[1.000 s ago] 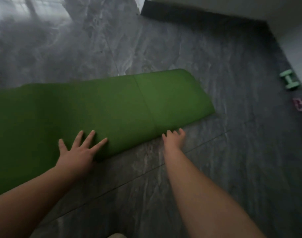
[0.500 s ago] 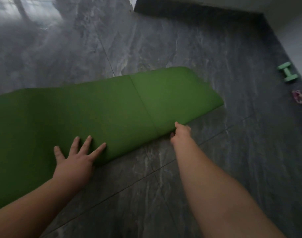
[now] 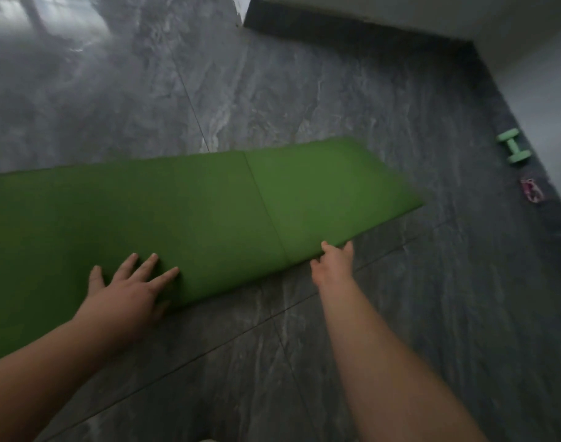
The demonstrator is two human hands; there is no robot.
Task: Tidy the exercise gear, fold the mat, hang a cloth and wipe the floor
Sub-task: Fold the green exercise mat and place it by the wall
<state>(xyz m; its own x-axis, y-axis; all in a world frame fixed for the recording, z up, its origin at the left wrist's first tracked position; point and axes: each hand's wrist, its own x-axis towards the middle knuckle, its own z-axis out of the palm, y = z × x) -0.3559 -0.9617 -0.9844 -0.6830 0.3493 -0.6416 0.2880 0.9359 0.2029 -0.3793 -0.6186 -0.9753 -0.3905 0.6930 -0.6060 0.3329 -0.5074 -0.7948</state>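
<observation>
Seen from a head-worn camera looking down, two bare forearms reached forward from six o'clock across a dark grey marbled tile floor (image 3: 384, 90). Nearest, at about seven o'clock, the left hand (image 3: 126, 291) lay flat on the near edge of a flat green foam exercise mat (image 3: 177, 212), its fingers straight and spread, pressing down and holding nothing. Slightly farther on, just right of centre, the right hand (image 3: 333, 263) met the same near edge, thumb on top of the mat and fingers curled at the rim; it appeared to pinch the edge, though the fingers beneath were hidden. The mat filled the middle of the view, its long axis running from nine o'clock towards three o'clock, with a crease line crossing it just left of the right hand. The short panel beyond that crease ended at a free right edge, so the right hand was the nearer one to lift and fold that panel leftwards, while the left hand pinned the longer part. Farther off, at about two o'clock and near the pale wall (image 3: 543, 90), a small mint-green dumbbell (image 3: 513, 150) lay on the floor, with a small pink object (image 3: 531, 190) just beside it, too blurred to identify. No brand, label or writing could be read anywhere.
</observation>
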